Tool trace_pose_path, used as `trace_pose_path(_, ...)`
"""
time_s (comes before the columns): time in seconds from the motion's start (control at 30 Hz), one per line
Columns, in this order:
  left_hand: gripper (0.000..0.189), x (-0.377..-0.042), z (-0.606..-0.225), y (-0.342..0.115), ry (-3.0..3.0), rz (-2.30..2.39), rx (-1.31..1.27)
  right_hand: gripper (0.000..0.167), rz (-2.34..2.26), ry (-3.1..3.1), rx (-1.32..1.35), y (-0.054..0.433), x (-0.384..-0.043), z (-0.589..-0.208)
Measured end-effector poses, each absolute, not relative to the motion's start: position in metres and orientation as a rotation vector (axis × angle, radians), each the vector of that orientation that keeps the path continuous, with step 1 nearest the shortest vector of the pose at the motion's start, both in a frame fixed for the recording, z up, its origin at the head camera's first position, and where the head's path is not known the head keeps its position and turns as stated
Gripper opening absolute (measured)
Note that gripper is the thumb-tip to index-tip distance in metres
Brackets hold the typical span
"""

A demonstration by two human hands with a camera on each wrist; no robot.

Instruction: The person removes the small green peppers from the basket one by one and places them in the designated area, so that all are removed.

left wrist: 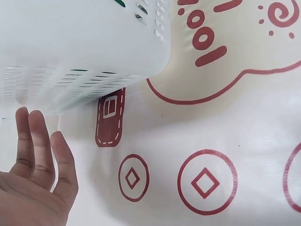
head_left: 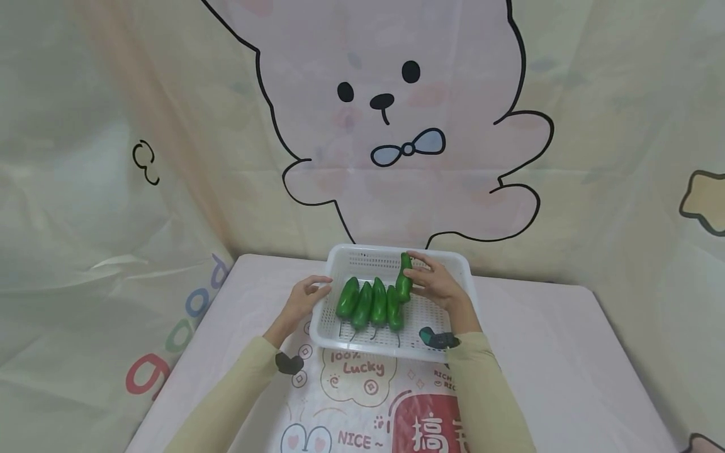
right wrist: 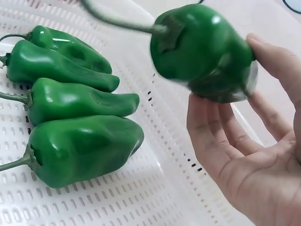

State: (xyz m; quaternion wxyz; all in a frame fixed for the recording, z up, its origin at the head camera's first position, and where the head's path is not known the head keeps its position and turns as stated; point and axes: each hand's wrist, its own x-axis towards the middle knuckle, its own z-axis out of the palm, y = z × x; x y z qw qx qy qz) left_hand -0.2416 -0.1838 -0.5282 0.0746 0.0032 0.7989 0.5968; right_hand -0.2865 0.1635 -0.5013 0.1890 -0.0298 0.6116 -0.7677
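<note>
My right hand [head_left: 435, 286] pinches a green pepper [right wrist: 200, 52] between thumb and fingers, over the back part of a white plastic basket [head_left: 391, 350]. The pepper's long curved stem points away from the hand in the right wrist view. Several other green peppers [right wrist: 87, 148] lie side by side in the basket, stems toward its front edge. At the basket's left side is my left hand [head_left: 303, 299], holding nothing. In the left wrist view its fingers [left wrist: 40, 146] are spread a little, with the tips right at the slotted basket wall [left wrist: 94, 52].
The basket sits near the back of a table with a white printed cover [head_left: 362, 434]. Behind it hangs a curtain [head_left: 481, 189] with a cartoon bear, and more printed sheet closes off both sides. Dark bands [head_left: 438, 338] circle both wrists.
</note>
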Motion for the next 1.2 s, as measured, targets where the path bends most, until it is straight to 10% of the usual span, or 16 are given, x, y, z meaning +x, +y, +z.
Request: trace_pose_path(1.2,0.034,-0.243,-0.525,-0.182,2.449,1.766,0.005,0.072,-2.098,2.034,-0.195,0.175,-0.265,-0.444)
